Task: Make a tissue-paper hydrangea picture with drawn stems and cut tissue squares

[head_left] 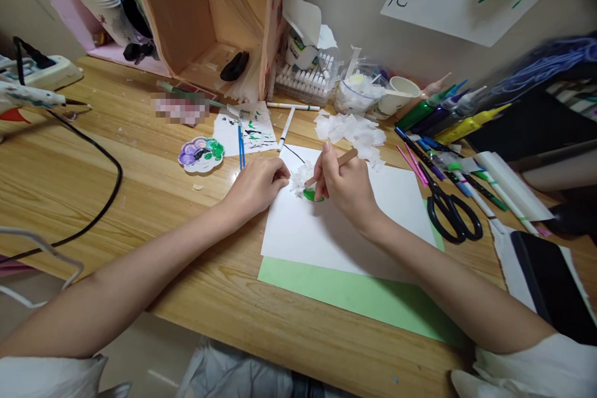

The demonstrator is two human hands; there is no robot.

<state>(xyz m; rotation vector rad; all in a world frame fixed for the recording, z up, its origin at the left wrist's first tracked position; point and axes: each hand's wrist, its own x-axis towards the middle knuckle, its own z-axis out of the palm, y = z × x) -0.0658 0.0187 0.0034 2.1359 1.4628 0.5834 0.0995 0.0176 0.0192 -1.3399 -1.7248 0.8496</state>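
Observation:
My right hand (342, 186) is closed around a brown stick (349, 156), held like a pen and slanting down to the left. The stick's lower end is close to a crumpled white paper flower (300, 178) and a green painted leaf (313, 195). Both sit on a sheet of white paper (336, 239), which lies over a green sheet (326, 289). At the white sheet's left edge rests my left hand (261, 181), fingers curled together and fingertips down beside the flower. A thin dark stem line runs up from the flower.
Torn white tissue (349, 132) lies behind the sheets. Black scissors (453, 214), several pens and a phone (553, 273) are to the right. Leftward are a flower-shaped paint palette (200, 155), blue brushes (241, 143), a paint-smeared tissue (256, 127), a glue gun (32, 96) and black cable (114, 183).

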